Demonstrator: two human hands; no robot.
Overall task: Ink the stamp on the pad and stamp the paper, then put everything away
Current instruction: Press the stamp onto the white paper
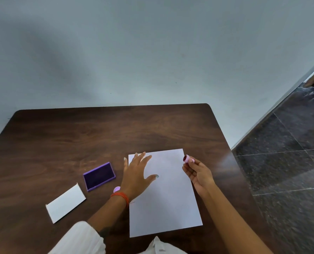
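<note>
The right hand (198, 176) holds the small pink stamp (188, 159) pinched between its fingertips, clear of the tabletop (115, 132), just off the far right corner of the paper (167, 195). The stamp's short cylindrical body lies roughly level, its long axis running left to right, with the dark red inked face turned left toward the sheet. The left hand (136, 177) rests flat and spread on the paper's far left part, its grip wide open and holding nothing. The paper lies with its long axis running near to far. To the left sit the open purple ink pad (99, 176), a white lid (66, 204) nearer still, and a small lilac cap (117, 189) beside the left wrist
</note>
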